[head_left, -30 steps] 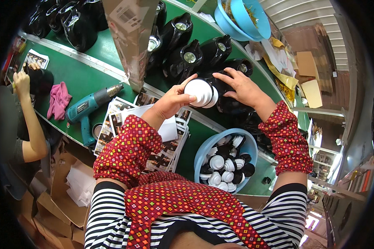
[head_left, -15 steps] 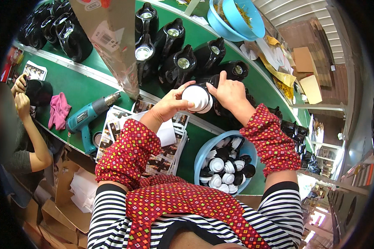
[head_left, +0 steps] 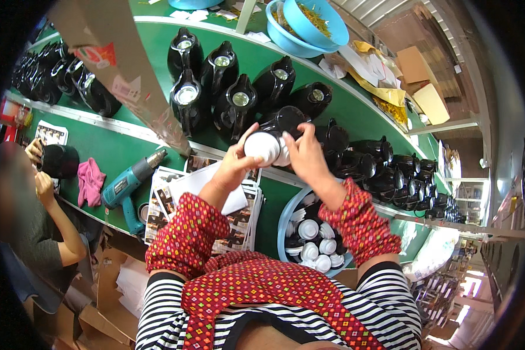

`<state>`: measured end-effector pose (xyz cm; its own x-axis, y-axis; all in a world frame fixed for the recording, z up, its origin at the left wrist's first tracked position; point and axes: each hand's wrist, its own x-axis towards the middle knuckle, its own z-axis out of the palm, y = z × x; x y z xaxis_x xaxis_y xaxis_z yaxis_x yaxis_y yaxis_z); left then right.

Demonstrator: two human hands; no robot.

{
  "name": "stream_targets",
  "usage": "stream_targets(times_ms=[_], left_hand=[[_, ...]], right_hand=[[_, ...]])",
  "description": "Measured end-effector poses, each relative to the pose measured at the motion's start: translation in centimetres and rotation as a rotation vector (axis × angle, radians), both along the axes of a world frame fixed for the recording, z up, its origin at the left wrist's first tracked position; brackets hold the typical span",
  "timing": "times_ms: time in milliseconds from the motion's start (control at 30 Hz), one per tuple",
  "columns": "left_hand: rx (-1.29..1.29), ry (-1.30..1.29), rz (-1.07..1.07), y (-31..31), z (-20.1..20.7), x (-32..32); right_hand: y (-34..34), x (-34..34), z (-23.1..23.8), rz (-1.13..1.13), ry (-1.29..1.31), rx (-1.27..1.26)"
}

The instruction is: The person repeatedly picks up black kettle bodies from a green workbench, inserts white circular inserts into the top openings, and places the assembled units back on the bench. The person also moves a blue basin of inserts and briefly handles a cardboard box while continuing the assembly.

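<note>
The left hand [head_left: 239, 162] grasps a white lid [head_left: 261, 148] by its edge, thumb pressed on the pale round face. A second lid [head_left: 282, 154] sits against its right side, and the right hand [head_left: 309, 156] has its thumb and fingertips up against it; I cannot tell whether that hand really grips it or only steadies it. Both lids are up above the green table [head_left: 230, 36], in front of a dark jug [head_left: 286, 118] that is partly hidden by the fingers.

Far of the hands stands a cluster of black jugs [head_left: 241, 99], their round tops showing shiny middles, and more jugs [head_left: 385, 169] run off in rows to the right. Near and to the right, partly under the right forearm, is a blue basin [head_left: 282, 230] full of black and white lids [head_left: 310, 252]. Printed sheets [head_left: 249, 219] lie near the left forearm, with a plain white paper [head_left: 234, 202] on top. Farther left are a teal heat gun [head_left: 124, 189] (its nozzle points to the far right) and a pink cloth [head_left: 91, 182]. At the far left, a co-worker's hands [head_left: 43, 188] are at a black container [head_left: 60, 161].
</note>
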<state>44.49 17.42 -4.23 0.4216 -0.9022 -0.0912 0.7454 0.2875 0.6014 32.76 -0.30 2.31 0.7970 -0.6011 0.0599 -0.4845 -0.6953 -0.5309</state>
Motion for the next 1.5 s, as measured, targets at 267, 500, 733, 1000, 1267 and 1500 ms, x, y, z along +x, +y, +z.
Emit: stream_targets(times_ms=[267,500,733,1000,1267,1500], left_hand=[[0.018,-0.077,-0.111,3.5,2.4,-4.9],[-0.054,-0.131,-0.141,2.7,4.8,-3.9],[0.048,-0.081,-0.003,4.9,3.4,-2.8],[0.305,0.023,0.058,13.2,-0.9,-5.6],[0.43,0.157,0.021,16.0,-2.7,-7.7],[0.408,0.158,-0.014,15.3,-2.7,-7.9]], right_hand=[[2.4,-6.4,4.6,-0.046,-0.042,1.475],[0.1,-6.2,7.0,0.162,0.036,1.271],[-13.8,0.6,3.8,0.139,-0.251,0.088],[-21.3,6.3,1.8,0.226,0.285,-0.31],[-19.2,7.7,8.8,0.572,0.515,-0.208],[-19.9,7.2,8.6,0.755,0.541,-0.436]])
